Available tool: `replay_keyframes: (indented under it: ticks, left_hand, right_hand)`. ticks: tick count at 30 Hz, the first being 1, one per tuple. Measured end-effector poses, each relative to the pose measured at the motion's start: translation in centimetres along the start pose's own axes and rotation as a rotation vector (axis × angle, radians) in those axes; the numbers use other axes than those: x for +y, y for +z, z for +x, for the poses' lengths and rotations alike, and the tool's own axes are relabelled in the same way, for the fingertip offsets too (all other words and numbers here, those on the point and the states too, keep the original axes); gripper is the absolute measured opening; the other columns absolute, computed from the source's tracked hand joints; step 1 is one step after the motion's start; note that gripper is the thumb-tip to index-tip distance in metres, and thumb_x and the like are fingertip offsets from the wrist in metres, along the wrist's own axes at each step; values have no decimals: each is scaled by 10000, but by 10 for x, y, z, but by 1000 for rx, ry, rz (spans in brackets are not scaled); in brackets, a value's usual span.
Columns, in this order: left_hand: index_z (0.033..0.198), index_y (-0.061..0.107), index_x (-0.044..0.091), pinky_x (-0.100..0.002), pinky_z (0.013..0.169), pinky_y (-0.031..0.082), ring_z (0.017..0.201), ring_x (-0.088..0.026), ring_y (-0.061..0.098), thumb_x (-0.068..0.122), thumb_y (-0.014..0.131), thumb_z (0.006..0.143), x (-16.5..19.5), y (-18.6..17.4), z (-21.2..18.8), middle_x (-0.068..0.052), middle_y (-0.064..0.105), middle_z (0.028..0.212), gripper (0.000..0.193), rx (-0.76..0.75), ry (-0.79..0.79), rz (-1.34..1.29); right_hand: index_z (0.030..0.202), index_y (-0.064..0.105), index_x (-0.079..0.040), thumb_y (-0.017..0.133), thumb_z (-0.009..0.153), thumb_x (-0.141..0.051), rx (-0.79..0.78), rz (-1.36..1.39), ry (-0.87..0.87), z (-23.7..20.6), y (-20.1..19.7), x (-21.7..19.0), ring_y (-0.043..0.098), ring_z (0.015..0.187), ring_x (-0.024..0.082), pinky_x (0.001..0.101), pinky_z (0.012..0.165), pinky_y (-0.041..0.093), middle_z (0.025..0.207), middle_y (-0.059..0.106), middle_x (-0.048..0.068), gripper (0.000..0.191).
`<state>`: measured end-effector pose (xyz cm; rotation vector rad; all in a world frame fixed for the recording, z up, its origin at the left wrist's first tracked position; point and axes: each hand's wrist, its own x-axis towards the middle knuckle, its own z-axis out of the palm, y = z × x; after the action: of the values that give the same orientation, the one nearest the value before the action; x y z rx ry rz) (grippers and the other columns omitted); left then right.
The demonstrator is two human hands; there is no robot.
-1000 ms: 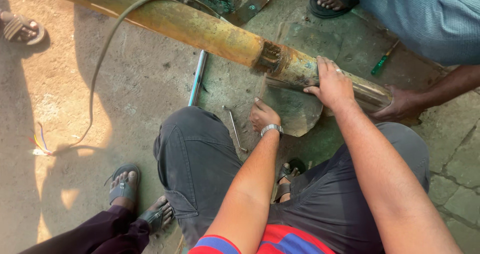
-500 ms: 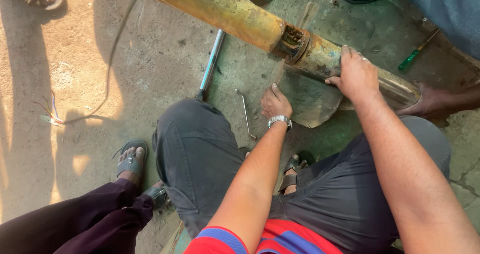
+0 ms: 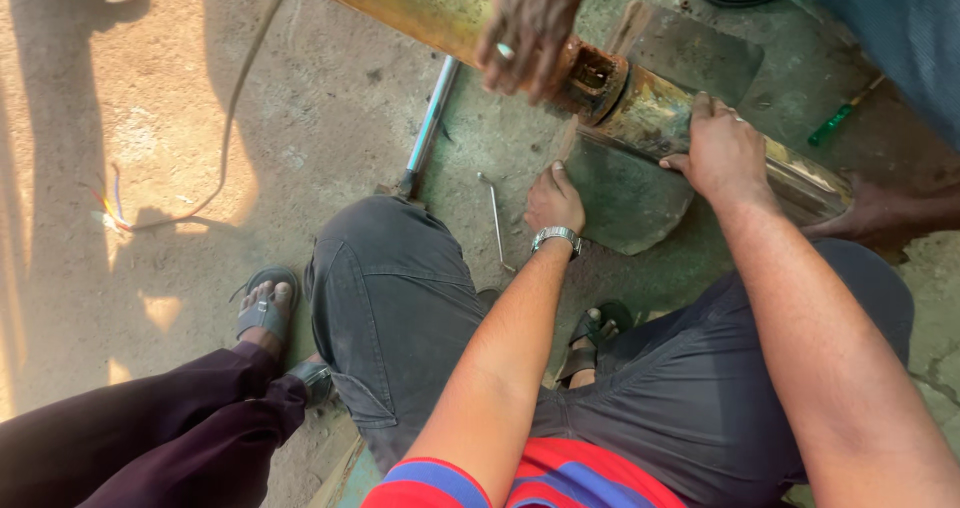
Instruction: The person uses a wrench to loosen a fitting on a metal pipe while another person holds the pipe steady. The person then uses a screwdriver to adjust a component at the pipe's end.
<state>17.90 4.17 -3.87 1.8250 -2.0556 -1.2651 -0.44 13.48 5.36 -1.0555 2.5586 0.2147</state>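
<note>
A long rusty yellow pipe lies across the ground, joined by a coupling to a shiny metal cylinder. My right hand rests palm down on the cylinder just right of the coupling. My left hand, with a metal wristwatch, presses on a flat dark slab under the cylinder. Another person's hand reaches down from the top and grips the pipe at the coupling. A second hand of someone else touches the cylinder's far right end.
A silver-blue bar tool and a thin metal rod lie on the concrete near my left knee. A green screwdriver lies at right. A cable runs left to bare wires. Sandalled feet of a bystander stand at left.
Another person's hand has come in from the top and taken hold of the pipe at the coupling. My left hand has settled onto the slab; my right hand stays on the cylinder.
</note>
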Motion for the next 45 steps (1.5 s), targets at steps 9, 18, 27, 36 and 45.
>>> replay_keyframes:
  ticks: [9, 18, 27, 36, 45]
  left_hand:
    - [1148, 695, 87, -504, 940, 534, 1083, -381, 697, 373, 561, 1000, 12, -62, 96, -184, 744, 1161, 349, 310, -140, -198]
    - [1481, 353, 24, -569, 1004, 559, 1229, -427, 660, 472, 858, 715, 75, -159, 232, -287, 601, 1387, 1021, -199, -20, -1154]
    - [1400, 475, 1, -556, 869, 643, 1048, -355, 721, 387, 927, 677, 82, -162, 272, -228, 672, 1212, 936, -139, 14, -1132]
    - [1404, 577, 166, -410, 841, 632, 990, -202, 754, 511, 705, 949, 48, -222, 307, -45, 745, 1175, 584, -227, 317, -197]
    - [1227, 602, 138, -519, 864, 520, 1067, -410, 636, 567, 724, 875, -95, -170, 224, -218, 664, 1168, 567, -401, 263, 869]
  right_hand:
    - [1547, 409, 37, 887, 713, -515, -38, -57, -8, 2, -1, 0, 644, 1204, 368, 466, 935, 558, 1373, 607, 238, 1108]
    - [1499, 483, 14, 907, 699, -475, 60, -21, -19, -6, -4, -1, 610, 1216, 356, 455, 915, 571, 1356, 576, 165, 1029]
    - [1514, 459, 27, 901, 688, -490, 24, -56, 5, -8, -8, -5, 567, 1203, 348, 457, 889, 573, 1324, 513, 166, 1071]
    - [1498, 490, 34, 906, 688, -478, 138, -45, -58, -13, -2, -3, 591, 1188, 376, 463, 802, 592, 1332, 541, 187, 1045]
    - [1476, 501, 32, 900, 695, -478, 95, -92, -58, -11, -12, -7, 623, 1145, 372, 460, 851, 586, 1304, 555, 187, 1015]
